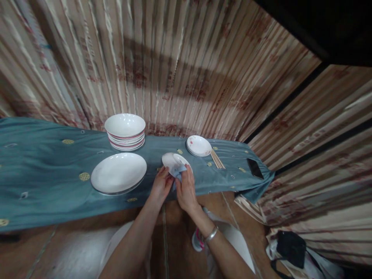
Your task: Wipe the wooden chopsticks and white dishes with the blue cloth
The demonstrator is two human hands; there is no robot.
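Note:
Near the table's front edge, my left hand (161,185) grips a small white dish (168,159) by its near side. My right hand (186,190) is closed on a light blue cloth (177,169), which presses against the dish. Right behind the cloth shows the pale rim of another small white dish (183,159), partly covered by my fingers. Whether the two dishes touch I cannot tell.
A stack of white bowls with red rims (125,131) stands at the back left, large oval plates (119,173) before it. Right of my hands are small plates (199,146), chopsticks (217,159) and a phone (255,168). Curtains (162,69) hang behind; a black bag (291,248) sits low right.

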